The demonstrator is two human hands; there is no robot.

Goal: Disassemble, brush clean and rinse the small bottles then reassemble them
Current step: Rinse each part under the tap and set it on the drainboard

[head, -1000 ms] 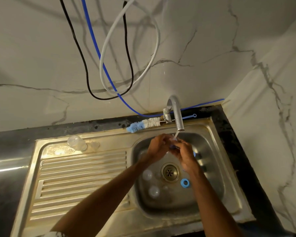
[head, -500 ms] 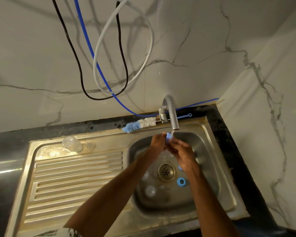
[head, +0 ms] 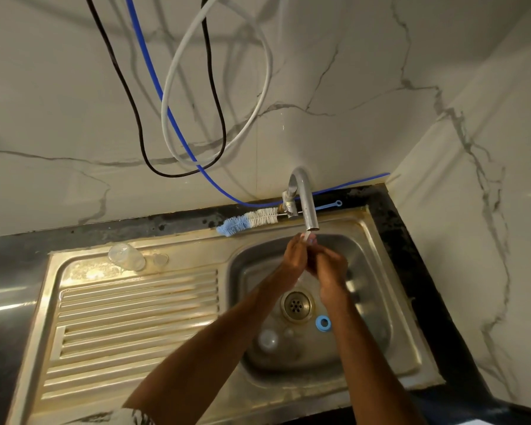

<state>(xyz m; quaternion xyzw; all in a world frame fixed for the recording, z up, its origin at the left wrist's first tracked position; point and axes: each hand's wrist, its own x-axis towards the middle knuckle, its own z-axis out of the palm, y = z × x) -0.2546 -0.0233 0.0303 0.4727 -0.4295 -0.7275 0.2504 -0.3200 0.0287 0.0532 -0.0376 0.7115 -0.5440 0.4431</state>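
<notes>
A pale marble wall (head: 74, 87) fills the far half of the scene, and a black cable (head: 126, 87), a blue hose (head: 154, 78) and a white hose (head: 264, 72) hang looped against it. Below it, a steel sink (head: 135, 317) is set into the dark table (head: 10, 259), with a ribbed drainboard on the left and the basin (head: 368, 271) on the right.

Both forearms reach from the near edge up over the basin. The left hand (head: 295, 256) and right hand (head: 331, 268) meet, touching, just under the spout of the tap (head: 307, 204).

A bottle brush (head: 249, 220) lies along the far rim, left of the tap. A clear bottle (head: 126, 256) lies on its side at the far left of the drainboard, with a small clear cap (head: 160, 259) just beside it.

In the basin, a clear round piece (head: 268, 339) sits near-left of the drain (head: 297, 305) and a blue ring (head: 323, 323) near-right of it.

A small pale part (head: 305, 236) sticks up from the left fingers, which pinch it right below the spout. The right fingers curl against them, but whether they grasp anything I cannot tell.
</notes>
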